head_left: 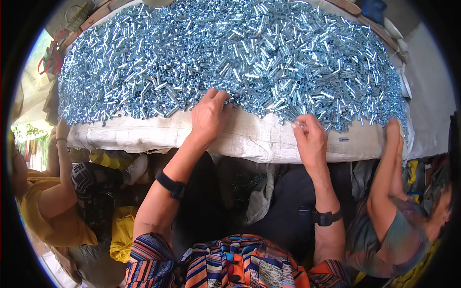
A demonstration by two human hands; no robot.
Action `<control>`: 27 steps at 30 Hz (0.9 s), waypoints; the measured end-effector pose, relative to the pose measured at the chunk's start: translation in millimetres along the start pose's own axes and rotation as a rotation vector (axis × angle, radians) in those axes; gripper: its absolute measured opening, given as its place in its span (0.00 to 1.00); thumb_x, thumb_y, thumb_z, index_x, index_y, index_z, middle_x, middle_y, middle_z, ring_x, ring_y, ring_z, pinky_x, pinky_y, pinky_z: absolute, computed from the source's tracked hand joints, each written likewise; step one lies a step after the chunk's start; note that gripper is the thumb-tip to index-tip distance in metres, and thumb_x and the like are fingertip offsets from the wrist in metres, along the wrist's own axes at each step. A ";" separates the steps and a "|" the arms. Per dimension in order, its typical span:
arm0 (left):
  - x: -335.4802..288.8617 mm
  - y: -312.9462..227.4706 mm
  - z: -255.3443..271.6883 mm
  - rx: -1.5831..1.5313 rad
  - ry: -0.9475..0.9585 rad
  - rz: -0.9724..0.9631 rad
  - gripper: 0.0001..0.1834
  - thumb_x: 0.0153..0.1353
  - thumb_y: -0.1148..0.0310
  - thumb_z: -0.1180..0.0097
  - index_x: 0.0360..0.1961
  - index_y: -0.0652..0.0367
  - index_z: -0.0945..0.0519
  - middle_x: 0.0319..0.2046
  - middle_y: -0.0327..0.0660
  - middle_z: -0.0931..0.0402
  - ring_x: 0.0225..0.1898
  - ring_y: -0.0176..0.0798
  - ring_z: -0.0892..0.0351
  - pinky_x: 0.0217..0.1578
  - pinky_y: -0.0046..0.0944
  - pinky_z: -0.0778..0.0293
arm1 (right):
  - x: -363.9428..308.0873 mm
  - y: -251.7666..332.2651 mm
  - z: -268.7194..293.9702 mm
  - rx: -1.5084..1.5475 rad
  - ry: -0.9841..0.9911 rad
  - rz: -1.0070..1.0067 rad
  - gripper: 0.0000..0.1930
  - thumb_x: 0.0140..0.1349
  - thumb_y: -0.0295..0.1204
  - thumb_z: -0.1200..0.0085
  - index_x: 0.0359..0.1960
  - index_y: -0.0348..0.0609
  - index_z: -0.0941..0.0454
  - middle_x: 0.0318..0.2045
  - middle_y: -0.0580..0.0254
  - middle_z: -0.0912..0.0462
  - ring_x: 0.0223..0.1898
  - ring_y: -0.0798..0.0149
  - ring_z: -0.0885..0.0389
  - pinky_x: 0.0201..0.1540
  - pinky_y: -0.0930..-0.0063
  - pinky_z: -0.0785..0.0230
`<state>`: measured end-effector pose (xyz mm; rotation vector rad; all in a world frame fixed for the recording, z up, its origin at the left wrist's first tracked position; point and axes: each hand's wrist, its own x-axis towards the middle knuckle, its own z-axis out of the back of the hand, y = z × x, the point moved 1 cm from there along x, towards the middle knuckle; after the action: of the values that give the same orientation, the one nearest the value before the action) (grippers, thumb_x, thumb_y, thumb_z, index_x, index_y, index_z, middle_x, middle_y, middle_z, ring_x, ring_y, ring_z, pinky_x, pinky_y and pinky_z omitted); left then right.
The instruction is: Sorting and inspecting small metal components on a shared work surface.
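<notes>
A wide heap of small shiny blue-silver metal tubes, some long and some short, covers the table in front of me. At the heap's near edge, my left hand is closed with its fingers curled down among the short pieces, and whatever it holds is hidden. Further right, my right hand is closed in a pinch just at the edge of the longer tubes. What sits between that thumb and finger is too small to name. One loose tube lies apart on the cloth, right of my right hand.
White woven cloth covers the table and hangs over its near edge. A person in a yellow top works at the left end, another person at the right, both reaching to the heap. A wooden rim borders the far side.
</notes>
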<state>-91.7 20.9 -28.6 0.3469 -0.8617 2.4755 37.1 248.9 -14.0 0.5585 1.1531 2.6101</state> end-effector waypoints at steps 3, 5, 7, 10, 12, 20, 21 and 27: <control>7.5 -5.1 -7.7 0.087 0.020 -0.044 0.09 0.53 0.67 0.39 0.32 0.57 0.24 0.32 0.43 0.27 0.35 0.51 0.23 0.34 0.49 0.27 | 10.7 -2.4 -3.7 -0.310 -0.069 0.153 0.07 0.57 0.24 0.43 0.37 0.39 0.25 0.31 0.56 0.22 0.28 0.58 0.22 0.33 0.67 0.30; 10.8 -4.2 -11.6 0.128 0.012 -0.048 0.10 0.53 0.64 0.37 0.33 0.56 0.23 0.32 0.43 0.26 0.32 0.51 0.22 0.33 0.48 0.28 | 12.8 -7.6 -12.2 -0.468 -0.034 0.171 0.08 0.54 0.25 0.41 0.36 0.41 0.25 0.35 0.53 0.24 0.32 0.48 0.23 0.36 0.58 0.31; 13.5 -3.8 -11.6 0.171 0.042 0.033 0.11 0.53 0.63 0.37 0.32 0.56 0.23 0.31 0.43 0.26 0.32 0.51 0.22 0.33 0.47 0.27 | 13.0 -6.6 -16.5 -0.463 -0.033 0.160 0.08 0.54 0.25 0.41 0.35 0.42 0.25 0.34 0.54 0.24 0.35 0.45 0.23 0.36 0.56 0.32; 17.4 -6.6 -9.4 0.114 0.059 0.034 0.09 0.52 0.66 0.39 0.30 0.58 0.24 0.31 0.44 0.25 0.34 0.52 0.22 0.33 0.49 0.27 | 12.5 -5.9 -14.7 -0.414 -0.055 0.166 0.09 0.53 0.26 0.40 0.34 0.42 0.26 0.34 0.54 0.24 0.36 0.47 0.23 0.37 0.55 0.31; 13.6 0.0 -4.8 0.091 0.076 0.038 0.08 0.51 0.68 0.40 0.30 0.58 0.25 0.31 0.45 0.25 0.35 0.52 0.21 0.34 0.50 0.27 | 6.3 0.4 -16.0 -0.304 -0.036 0.110 0.08 0.53 0.25 0.40 0.34 0.42 0.26 0.32 0.53 0.23 0.33 0.46 0.22 0.35 0.56 0.31; -12.8 11.7 0.5 -0.031 0.085 -0.016 0.04 0.56 0.71 0.46 0.34 0.56 0.24 0.30 0.45 0.23 0.32 0.53 0.22 0.32 0.49 0.28 | -14.6 10.1 -27.1 0.321 0.132 -0.156 0.06 0.56 0.19 0.45 0.33 0.36 0.29 0.22 0.61 0.21 0.25 0.74 0.23 0.29 0.77 0.31; -13.5 10.4 -0.1 0.047 0.106 -0.025 0.05 0.56 0.72 0.46 0.34 0.56 0.24 0.30 0.45 0.23 0.32 0.53 0.22 0.32 0.49 0.28 | -14.9 14.1 -28.1 0.210 0.110 -0.129 0.06 0.56 0.19 0.45 0.33 0.36 0.29 0.23 0.60 0.21 0.25 0.73 0.22 0.29 0.76 0.31; -16.0 14.7 8.6 -0.158 0.086 -0.027 0.07 0.57 0.67 0.43 0.35 0.57 0.23 0.33 0.44 0.24 0.33 0.52 0.22 0.33 0.48 0.27 | -15.5 18.4 -35.5 0.062 0.115 -0.052 0.08 0.54 0.21 0.43 0.34 0.37 0.30 0.23 0.53 0.21 0.25 0.56 0.19 0.31 0.66 0.28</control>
<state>-85.3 -0.4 -35.7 0.1944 -1.0014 2.3612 34.6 207.8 -26.0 0.3891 1.2695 2.5994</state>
